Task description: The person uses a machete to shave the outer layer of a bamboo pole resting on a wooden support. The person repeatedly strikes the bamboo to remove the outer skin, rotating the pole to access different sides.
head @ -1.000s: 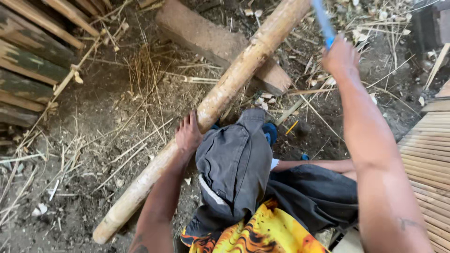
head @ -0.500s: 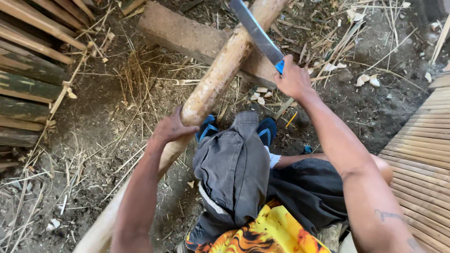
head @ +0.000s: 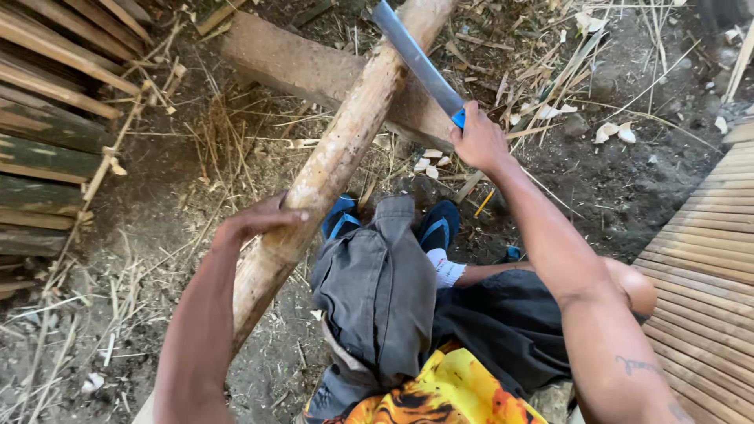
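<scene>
The person sits low, with 1 knee in grey trousers up in the middle of the view. A long wooden pole (head: 330, 169) runs from the bottom left up to the top of the view. It is pale and round, and it leans across a thick brown block of wood (head: 290, 63) that lies on the dirt.

The left hand (head: 255, 224) is on the pole, about halfway along it. The fingers curl over the top of the pole and grip it.

The right hand (head: 477, 141) is closed tight around the blue handle of a big knife (head: 416, 59). The long grey blade points up and to the left. The blade lies across the pole near the top of the view. It looks like it touches the wood there, but that part is at the very edge, so it is hard to be sure.

Small pale wood chips (head: 430, 161) lie on the dirt just below the knife hand. The feet wear blue sandals (head: 438, 228) and rest near the pole. Old dark planks (head: 47, 157) are stacked on the left. A floor of thin wooden slats (head: 703, 267) is on the right. Dry straw and sticks lie all over the ground.
</scene>
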